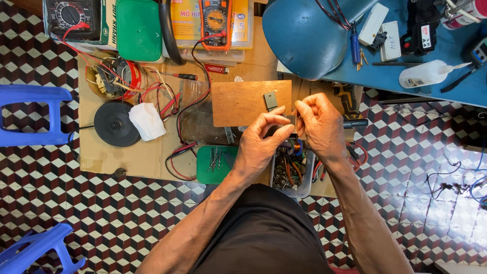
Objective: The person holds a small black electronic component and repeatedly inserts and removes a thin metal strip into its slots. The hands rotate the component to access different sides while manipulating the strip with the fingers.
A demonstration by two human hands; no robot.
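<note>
- Both hands meet over the clear parts tray, which is packed with wires and small bits.
- Left hand is curled, thumb and fingers pinched on a small dark part too tiny to identify.
- Right hand pinches it from the other side, fingers bent tight.
- Just left, a green lid holds screws.
- Beyond, a wooden board carries a grey chip.
- Farthest back, an orange multimeter.

Bright, even daylight, soft shadows; sharp focus (slight wide-angle bending at edges).
</note>
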